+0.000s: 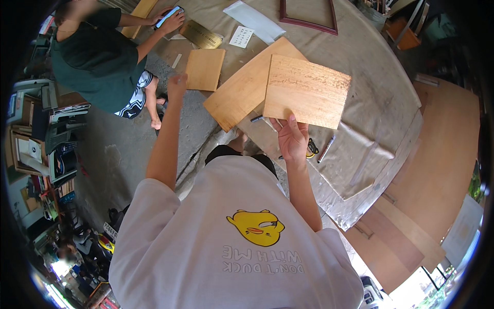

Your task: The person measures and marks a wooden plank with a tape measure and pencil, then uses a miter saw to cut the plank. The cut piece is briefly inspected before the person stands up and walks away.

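My right hand [294, 139] grips the lower edge of a rectangular wooden board [309, 92], thumb on its upper face. That face looks rough and streaked along the far part. Beneath it, a longer wooden plank [242, 95] lies slanted on the covered table, partly hidden. Out to the left, my left hand [178, 83] is closed at the left edge of a smaller wooden board [206, 70], which overlaps the table's edge. Near my right hand are a marker pen [327, 148] and a yellow-and-black tape measure [312, 148], partly hidden.
A person in a dark shirt [92, 62] stands at the left, holding a phone [170, 17]. On the table cover [381, 98] lie a brass-coloured plate [201, 35], a white card [241, 37], a pale strip [254, 21] and a dark red frame [309, 24]. Large brown panels [442, 154] stand right.
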{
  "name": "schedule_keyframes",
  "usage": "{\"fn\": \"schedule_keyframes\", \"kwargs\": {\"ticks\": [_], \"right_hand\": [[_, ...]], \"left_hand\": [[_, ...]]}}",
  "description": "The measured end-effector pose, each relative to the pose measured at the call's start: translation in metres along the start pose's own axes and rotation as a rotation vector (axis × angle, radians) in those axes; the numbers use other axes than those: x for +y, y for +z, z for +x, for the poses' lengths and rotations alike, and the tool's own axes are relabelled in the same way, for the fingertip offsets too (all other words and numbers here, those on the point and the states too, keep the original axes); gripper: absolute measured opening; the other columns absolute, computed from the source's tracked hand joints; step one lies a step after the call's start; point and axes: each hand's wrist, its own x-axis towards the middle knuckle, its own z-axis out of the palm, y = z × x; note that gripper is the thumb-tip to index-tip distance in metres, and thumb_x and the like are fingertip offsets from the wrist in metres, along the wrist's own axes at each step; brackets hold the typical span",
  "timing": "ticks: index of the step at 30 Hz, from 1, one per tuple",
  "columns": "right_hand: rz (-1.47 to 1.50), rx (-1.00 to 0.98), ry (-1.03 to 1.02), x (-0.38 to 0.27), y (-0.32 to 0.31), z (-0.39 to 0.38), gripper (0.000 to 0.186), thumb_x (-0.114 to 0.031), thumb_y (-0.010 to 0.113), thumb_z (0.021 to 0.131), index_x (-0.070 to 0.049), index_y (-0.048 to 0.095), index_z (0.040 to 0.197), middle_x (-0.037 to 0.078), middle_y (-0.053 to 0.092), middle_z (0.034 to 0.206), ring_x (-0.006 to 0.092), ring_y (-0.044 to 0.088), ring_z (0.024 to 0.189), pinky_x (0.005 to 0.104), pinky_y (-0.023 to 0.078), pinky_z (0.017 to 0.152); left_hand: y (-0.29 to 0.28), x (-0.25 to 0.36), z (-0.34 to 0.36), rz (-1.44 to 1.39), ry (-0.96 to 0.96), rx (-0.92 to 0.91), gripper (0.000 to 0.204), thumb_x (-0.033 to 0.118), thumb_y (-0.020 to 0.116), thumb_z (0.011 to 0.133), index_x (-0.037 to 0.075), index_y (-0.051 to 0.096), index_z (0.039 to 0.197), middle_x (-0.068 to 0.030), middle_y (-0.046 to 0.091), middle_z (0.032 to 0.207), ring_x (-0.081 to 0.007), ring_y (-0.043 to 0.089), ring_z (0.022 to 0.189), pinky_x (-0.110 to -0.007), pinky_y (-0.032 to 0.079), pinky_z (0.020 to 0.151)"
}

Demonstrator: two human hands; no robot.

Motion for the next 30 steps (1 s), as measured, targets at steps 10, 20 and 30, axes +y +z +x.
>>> {"fn": "schedule_keyframes", "kwargs": {"ticks": [10,20,30], "right_hand": [[0.016,0.135,0.172,0.071,-0.023,0.042,0.038,-0.008,0.055,0.101,-0.017,0.040,0.134,0.009,0.056,0.132,0.0281,0.061,0.118,0.0500,0.051,0.101],[-0.530,0.366,0.854,0.104,-0.048,0.075,0.034,-0.031,0.060,0.101,-0.009,0.048,0.123,0.012,0.062,0.121,0.0225,0.065,0.107,0.0378,0.053,0.092],[-0.937,0.319,0.015,0.062,-0.026,0.083,0.054,-0.037,0.051,0.105,0.000,0.039,0.142,0.012,0.061,0.122,0.0150,0.060,0.105,0.0291,0.047,0.091]], "left_hand": [[0.008,-0.012,-0.025,-0.512,-0.464,-0.262,0.050,0.030,0.071,0.093,0.000,0.047,0.125,-0.0154,0.065,0.110,-0.0247,0.067,0.095,-0.039,0.054,0.083],[-0.029,-0.011,-0.041,-0.840,-0.439,-0.263,0.038,0.022,0.064,0.099,0.004,0.046,0.127,-0.0089,0.066,0.112,-0.0219,0.066,0.102,-0.038,0.054,0.093],[0.011,0.087,-0.118,-0.667,-0.298,-0.724,0.045,0.016,0.064,0.098,0.004,0.050,0.139,-0.0035,0.065,0.105,-0.0100,0.060,0.089,-0.026,0.049,0.080]]}}
